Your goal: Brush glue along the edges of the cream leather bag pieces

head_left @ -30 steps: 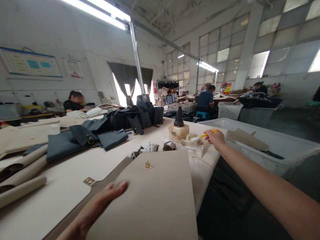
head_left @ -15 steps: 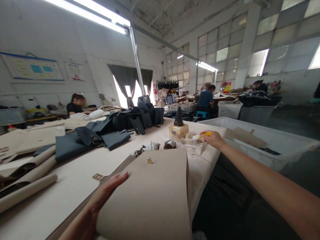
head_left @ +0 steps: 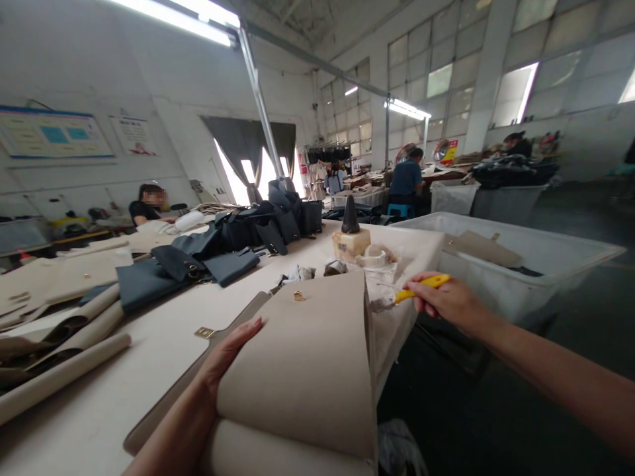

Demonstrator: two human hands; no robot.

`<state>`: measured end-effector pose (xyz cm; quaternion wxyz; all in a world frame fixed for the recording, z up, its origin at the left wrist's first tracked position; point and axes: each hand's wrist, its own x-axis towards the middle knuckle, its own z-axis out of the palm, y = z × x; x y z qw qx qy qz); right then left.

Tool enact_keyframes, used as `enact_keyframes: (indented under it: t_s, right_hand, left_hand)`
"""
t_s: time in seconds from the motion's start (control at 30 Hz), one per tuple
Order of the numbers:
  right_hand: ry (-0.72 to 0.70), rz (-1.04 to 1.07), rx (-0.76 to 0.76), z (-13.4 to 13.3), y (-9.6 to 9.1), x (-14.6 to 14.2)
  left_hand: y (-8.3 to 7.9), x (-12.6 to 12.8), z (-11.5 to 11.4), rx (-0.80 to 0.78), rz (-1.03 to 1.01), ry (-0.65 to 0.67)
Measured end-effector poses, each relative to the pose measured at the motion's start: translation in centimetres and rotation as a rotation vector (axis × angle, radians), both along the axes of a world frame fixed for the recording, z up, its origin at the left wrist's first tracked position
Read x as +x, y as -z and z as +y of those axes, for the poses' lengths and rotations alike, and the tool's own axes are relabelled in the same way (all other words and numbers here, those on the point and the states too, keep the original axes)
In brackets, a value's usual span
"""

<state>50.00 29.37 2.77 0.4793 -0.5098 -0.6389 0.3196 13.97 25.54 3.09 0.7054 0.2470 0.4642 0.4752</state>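
Observation:
A beige bag (head_left: 297,357) with a gold clasp (head_left: 298,297) on its front lies on the table before me. My left hand (head_left: 231,347) grips its left side, the thumb lying along the panel and the other fingers hidden. A flap with a gold plate (head_left: 204,332) spreads out beyond that hand. My right hand (head_left: 436,297) is closed round the yellow handle of a brush (head_left: 404,295). The whitish bristles are at the bag's right edge; whether they touch it I cannot tell. Behind the bag stands a small round white dish (head_left: 373,258).
Beside the dish is a yellowish block-shaped container (head_left: 351,243) with a black cone top. Dark blue bag pieces (head_left: 159,284) are heaped at the back left, with rolled beige pieces (head_left: 74,370) nearer. A white plastic bin (head_left: 555,258) stands at the right. Other people sit farther off.
My right hand has brought the brush from the white dish down and toward me, to the bag's right edge. My left hand keeps its hold on the bag. The view has shifted slightly.

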Motion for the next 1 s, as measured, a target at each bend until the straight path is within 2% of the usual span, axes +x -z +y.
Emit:
enact_keyframes:
  t_s: [0.17,0.27,0.43,0.57,0.73,0.8,1.0]
  right_hand:
    - [0.033,-0.12,0.091,2.1,0.9,-1.7]
    - [0.02,-0.162,0.09,2.3,1.6,-2.3]
    - [-0.02,-0.2,0.047,1.3,2.1,-2.4]
    - [-0.051,-0.19,-0.014,0.2,1.9,-2.3]
    - [-0.089,-0.123,-0.127,-1.3,1.4,-2.4]
    - [-0.067,-0.128,-0.072,-1.4,1.3,-2.4]
    - [0.007,-0.23,0.282,-0.6,2.0,-2.2]
  left_hand:
    - [0.2,0.1,0.1,0.052,0.084,0.007]
    - [0.6,0.0,0.1,0.059,0.104,0.016]
    - [0.8,0.3,0.1,0.064,0.091,0.028]
    - [0.7,0.3,0.1,0.058,0.086,0.002]
    - [1.2,-0.1,0.3,0.089,0.089,0.032]
    - [1.5,-0.2,0.4,0.095,0.089,0.036]
    - [1.4,-0.2,0.4,0.059,0.12,0.018]
